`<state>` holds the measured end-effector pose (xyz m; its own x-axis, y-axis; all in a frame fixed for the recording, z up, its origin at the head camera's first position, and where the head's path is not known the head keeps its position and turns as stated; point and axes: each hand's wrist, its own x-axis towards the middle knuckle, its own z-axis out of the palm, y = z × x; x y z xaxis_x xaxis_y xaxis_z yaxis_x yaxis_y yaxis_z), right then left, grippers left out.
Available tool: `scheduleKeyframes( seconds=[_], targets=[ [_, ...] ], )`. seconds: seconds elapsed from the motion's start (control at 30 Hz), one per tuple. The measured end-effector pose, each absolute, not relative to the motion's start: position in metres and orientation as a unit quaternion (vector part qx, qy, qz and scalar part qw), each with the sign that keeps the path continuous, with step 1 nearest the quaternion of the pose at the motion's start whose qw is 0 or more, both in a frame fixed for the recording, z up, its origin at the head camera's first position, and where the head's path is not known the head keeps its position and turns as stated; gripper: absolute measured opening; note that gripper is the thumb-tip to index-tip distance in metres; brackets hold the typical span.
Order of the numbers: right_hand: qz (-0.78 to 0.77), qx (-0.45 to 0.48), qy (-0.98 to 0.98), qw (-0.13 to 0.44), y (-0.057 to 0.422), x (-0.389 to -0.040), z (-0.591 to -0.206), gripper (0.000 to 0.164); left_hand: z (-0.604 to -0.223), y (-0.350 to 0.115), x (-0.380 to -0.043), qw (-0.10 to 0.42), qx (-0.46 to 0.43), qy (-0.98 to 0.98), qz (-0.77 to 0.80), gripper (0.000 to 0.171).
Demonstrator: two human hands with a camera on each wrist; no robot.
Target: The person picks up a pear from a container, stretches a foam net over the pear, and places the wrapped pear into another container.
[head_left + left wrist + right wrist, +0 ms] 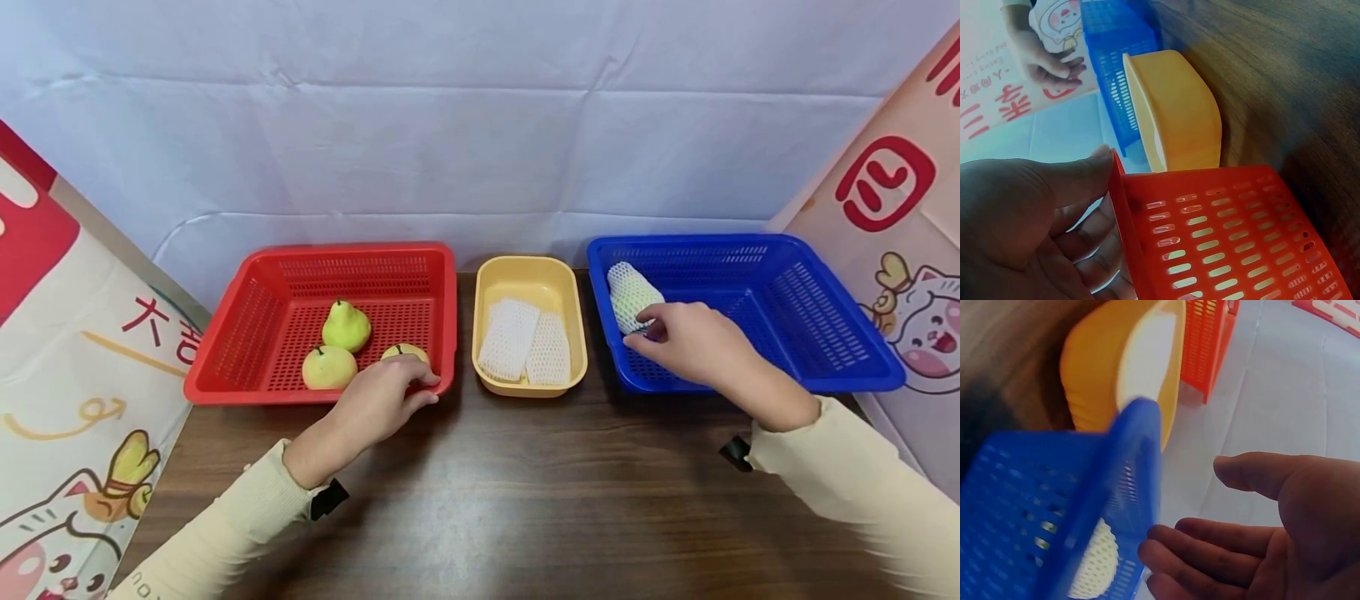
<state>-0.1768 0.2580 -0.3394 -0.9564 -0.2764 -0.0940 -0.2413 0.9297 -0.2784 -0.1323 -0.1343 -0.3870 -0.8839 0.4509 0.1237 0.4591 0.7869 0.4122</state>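
My left hand is at the front right corner of the red basket, its thumb and fingers pinching the rim from both sides. Inside lie a green pear and two rounder yellow pears, one at the left and one partly hidden behind my hand. Over the left side of the blue basket hovers my right hand, thumb and fingers apart and holding nothing. Just beyond its fingertips, a pale green fruit in a white foam net leans against the basket's left wall.
Between the baskets stands a yellow tub with two white foam nets, one wide and one narrower. All three sit on a brown wooden table. A pale cloth hangs behind, and printed panels flank both sides.
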Motion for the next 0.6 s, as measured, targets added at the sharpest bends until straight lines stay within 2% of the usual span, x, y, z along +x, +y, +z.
scheduleKeyframes(
  seconds=[0.13, 0.4, 0.6],
  targets=[
    [-0.123, -0.136, 0.981, 0.065, 0.259, -0.168, -0.351, 0.044, -0.387, -0.134, -0.132, 0.007, -0.239, -0.946, -0.221, 0.017],
    [-0.12, -0.14, 0.982, 0.043, 0.261, -0.156, -0.37, 0.054, -0.386, -0.134, -0.132, 0.004, -0.236, -0.946, -0.221, 0.018],
    [-0.124, -0.146, 0.981, 0.033, 0.259, -0.152, -0.375, 0.049, -0.387, -0.135, -0.132, 0.006, -0.237, -0.946, -0.22, 0.018]
  ],
)
